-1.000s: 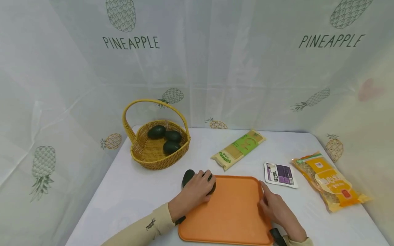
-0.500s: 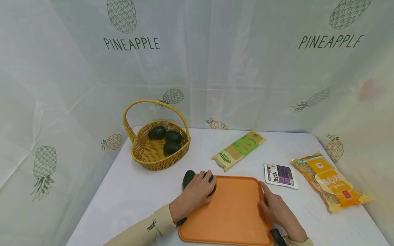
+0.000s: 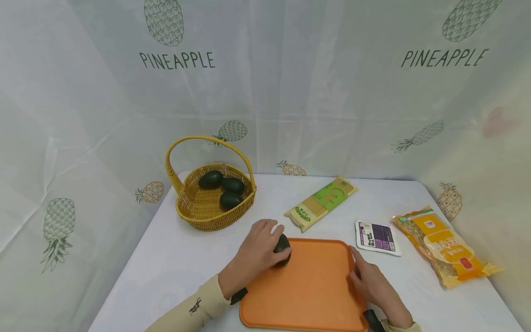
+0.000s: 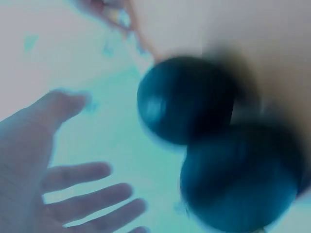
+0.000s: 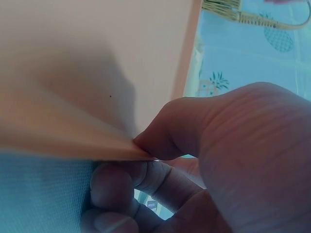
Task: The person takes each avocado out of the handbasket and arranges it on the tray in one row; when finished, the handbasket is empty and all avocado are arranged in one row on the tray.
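Observation:
Over the left edge of the orange tray (image 3: pixel 311 286) I see my left hand (image 3: pixel 255 249), beside a dark green avocado (image 3: pixel 283 252). The left wrist view is blurred: one avocado (image 4: pixel 182 99) touches or overlaps a second, nearer avocado (image 4: pixel 240 182), and my left hand's fingers (image 4: pixel 87 201) are spread with a gap from both. In the head view that hand hides the other avocado. My right hand (image 3: pixel 371 279) pinches the tray's right rim; the right wrist view has its thumb above the tray edge (image 5: pixel 73 131) and the fingers underneath.
A yellow wicker basket (image 3: pixel 203 224) holding several avocados (image 3: pixel 210 179) stands at the back left. Behind the tray lies a green and tan noodle packet (image 3: pixel 321 204). Rightward are a white and purple sachet (image 3: pixel 376 237) and an orange and clear food bag (image 3: pixel 445 246).
My left hand has loosened from the avocados and shifted slightly left and up; the one at the tray's edge shows more. The right hand stays on the rim.

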A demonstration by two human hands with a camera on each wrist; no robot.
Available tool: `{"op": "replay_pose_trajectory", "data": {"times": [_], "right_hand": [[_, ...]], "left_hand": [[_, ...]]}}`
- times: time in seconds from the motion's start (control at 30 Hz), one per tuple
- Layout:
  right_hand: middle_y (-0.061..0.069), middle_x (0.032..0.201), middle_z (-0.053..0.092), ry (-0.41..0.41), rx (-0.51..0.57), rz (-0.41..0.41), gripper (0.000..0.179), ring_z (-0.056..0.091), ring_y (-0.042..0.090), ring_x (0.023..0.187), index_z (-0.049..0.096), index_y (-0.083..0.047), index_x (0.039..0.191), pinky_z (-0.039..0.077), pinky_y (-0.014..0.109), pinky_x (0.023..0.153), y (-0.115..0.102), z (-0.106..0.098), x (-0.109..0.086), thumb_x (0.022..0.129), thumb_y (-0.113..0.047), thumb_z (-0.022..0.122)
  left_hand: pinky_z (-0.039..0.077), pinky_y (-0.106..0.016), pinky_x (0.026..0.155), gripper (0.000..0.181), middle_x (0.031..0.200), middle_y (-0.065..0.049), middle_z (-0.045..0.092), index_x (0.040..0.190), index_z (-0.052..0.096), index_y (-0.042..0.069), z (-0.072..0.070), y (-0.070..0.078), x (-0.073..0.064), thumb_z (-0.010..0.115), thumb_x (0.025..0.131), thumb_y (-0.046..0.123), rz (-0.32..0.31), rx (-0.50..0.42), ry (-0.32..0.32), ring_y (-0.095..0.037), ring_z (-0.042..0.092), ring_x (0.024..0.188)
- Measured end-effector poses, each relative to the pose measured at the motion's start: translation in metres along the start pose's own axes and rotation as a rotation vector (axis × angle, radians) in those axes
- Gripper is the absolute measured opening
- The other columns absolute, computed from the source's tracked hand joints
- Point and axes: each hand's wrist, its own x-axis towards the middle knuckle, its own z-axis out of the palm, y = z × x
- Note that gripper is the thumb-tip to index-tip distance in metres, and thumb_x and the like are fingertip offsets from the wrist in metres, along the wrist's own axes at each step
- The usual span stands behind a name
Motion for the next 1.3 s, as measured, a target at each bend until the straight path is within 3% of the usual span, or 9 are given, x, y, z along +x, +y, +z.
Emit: {"op": "replay_pose_trajectory", "data": {"times": [0.07, 0.13, 0.23, 0.43, 0.6, 0.7, 0.87, 0.97, 1.3], "right_hand": [[-0.004, 0.068, 0.044, -0.014, 0.029, 0.015, 0.069, 0.043, 0.009, 0.058, 0.036, 0.008, 0.158, 0.035, 0.025, 0.054, -0.007, -0.004, -0.002, 0.096, -0.006, 0.061], [-0.005, 0.068, 0.043, 0.003, 0.034, 0.004, 0.068, 0.042, 0.008, 0.058, 0.037, 0.009, 0.157, 0.035, 0.025, 0.053, -0.010, -0.005, -0.003, 0.095, -0.005, 0.062], [-0.008, 0.066, 0.041, 0.039, 0.016, -0.026, 0.067, 0.040, 0.005, 0.056, 0.038, 0.008, 0.156, 0.034, 0.024, 0.053, -0.005, -0.002, -0.004, 0.095, -0.006, 0.062], [-0.008, 0.067, 0.042, 0.035, 0.009, -0.033, 0.067, 0.040, 0.005, 0.056, 0.036, 0.007, 0.157, 0.034, 0.024, 0.052, 0.007, 0.006, -0.001, 0.096, -0.007, 0.062], [-0.007, 0.067, 0.043, 0.012, 0.008, -0.003, 0.069, 0.041, 0.005, 0.055, 0.035, 0.006, 0.158, 0.034, 0.024, 0.052, 0.011, 0.008, 0.002, 0.096, -0.007, 0.060], [-0.007, 0.068, 0.044, -0.001, -0.005, 0.019, 0.068, 0.041, 0.004, 0.055, 0.036, 0.006, 0.158, 0.035, 0.023, 0.052, 0.010, 0.008, 0.002, 0.097, -0.008, 0.060], [-0.001, 0.071, 0.046, -0.068, 0.051, 0.077, 0.068, 0.045, 0.012, 0.059, 0.033, 0.008, 0.160, 0.034, 0.026, 0.053, -0.012, -0.005, -0.002, 0.098, -0.007, 0.059], [-0.001, 0.070, 0.045, -0.081, 0.055, 0.102, 0.068, 0.045, 0.013, 0.059, 0.035, 0.009, 0.159, 0.035, 0.026, 0.054, -0.022, -0.012, -0.004, 0.097, -0.006, 0.060], [-0.004, 0.070, 0.047, -0.073, 0.047, 0.078, 0.070, 0.045, 0.009, 0.058, 0.031, 0.007, 0.161, 0.035, 0.024, 0.053, -0.007, -0.003, 0.000, 0.099, -0.009, 0.059]], "left_hand": [[0.060, -0.045, 0.098, 0.040, 0.108, -0.011, 0.075, 0.110, 0.076, 0.007, -0.005, -0.014, 0.003, 0.082, 0.094, 0.043, -0.048, -0.025, 0.146, -0.029, 0.072, 0.107], [0.061, -0.046, 0.092, 0.032, 0.103, -0.012, 0.075, 0.106, 0.076, 0.006, -0.010, -0.030, 0.005, 0.083, 0.094, 0.035, -0.102, -0.033, 0.232, -0.030, 0.071, 0.101], [0.061, -0.048, 0.086, 0.027, 0.103, -0.014, 0.075, 0.108, 0.076, 0.003, -0.017, -0.054, 0.006, 0.082, 0.095, 0.026, -0.171, -0.026, 0.246, -0.034, 0.070, 0.099], [0.059, -0.051, 0.077, 0.025, 0.111, -0.021, 0.073, 0.119, 0.074, -0.001, -0.021, -0.103, 0.003, 0.078, 0.096, 0.009, -0.252, -0.049, 0.130, -0.039, 0.066, 0.096], [0.059, -0.053, 0.086, 0.032, 0.117, -0.025, 0.070, 0.126, 0.070, -0.002, -0.015, -0.136, 0.004, 0.077, 0.095, -0.001, -0.245, -0.076, 0.009, -0.042, 0.065, 0.101], [0.058, -0.053, 0.092, 0.038, 0.121, -0.027, 0.068, 0.132, 0.069, -0.002, -0.009, -0.149, 0.004, 0.078, 0.095, 0.003, -0.249, -0.100, -0.066, -0.043, 0.065, 0.106], [0.057, -0.056, 0.098, 0.048, 0.129, -0.028, 0.063, 0.143, 0.064, 0.000, -0.003, -0.158, 0.005, 0.078, 0.099, 0.014, -0.340, -0.196, -0.181, -0.046, 0.062, 0.110], [0.057, -0.057, 0.101, 0.052, 0.135, -0.028, 0.061, 0.146, 0.062, 0.003, 0.000, -0.160, 0.008, 0.078, 0.099, 0.015, -0.360, -0.215, -0.222, -0.048, 0.062, 0.115], [0.050, -0.062, 0.113, 0.061, 0.152, -0.031, 0.053, 0.155, 0.057, 0.009, 0.006, -0.164, 0.013, 0.077, 0.098, 0.006, -0.361, -0.245, -0.343, -0.052, 0.055, 0.137]]}}
